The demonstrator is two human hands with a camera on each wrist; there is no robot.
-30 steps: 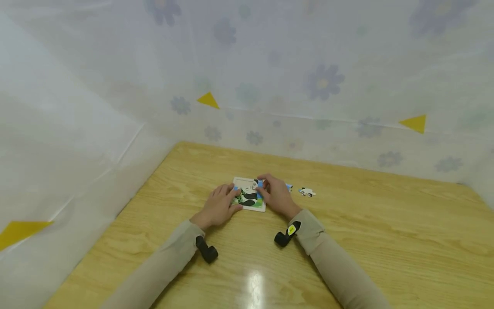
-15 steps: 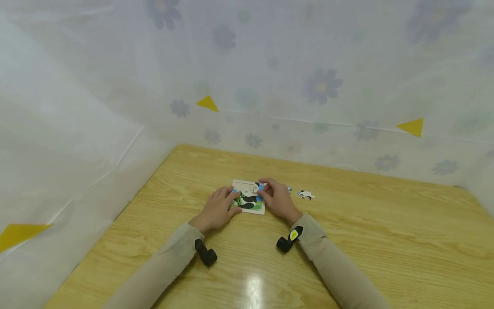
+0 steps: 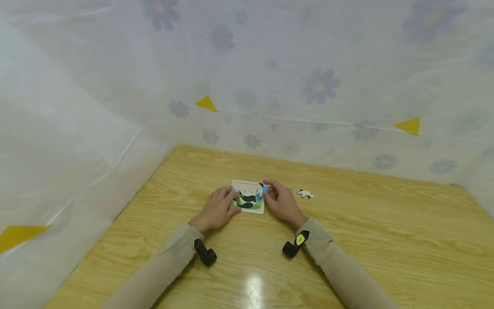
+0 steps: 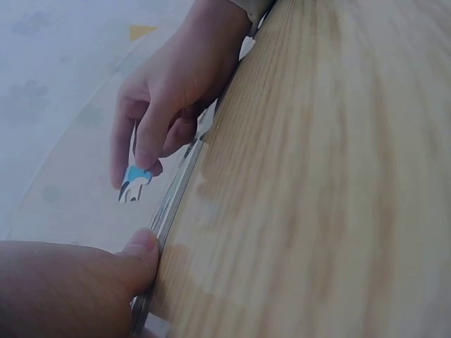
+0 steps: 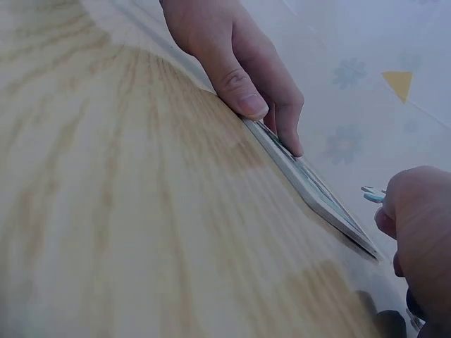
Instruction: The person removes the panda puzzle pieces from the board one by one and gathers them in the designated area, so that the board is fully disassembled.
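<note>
Left hand (image 3: 215, 210) rests on the near-left edge of the puzzle board (image 3: 248, 196), fingers straight, thumb against its rim, holding it flat on the table (image 3: 386, 240). Right hand (image 3: 281, 201) pinches a blue puzzle piece (image 4: 134, 184) just above the board's right edge. One loose piece (image 3: 305, 194) lies right of the right hand.
</note>
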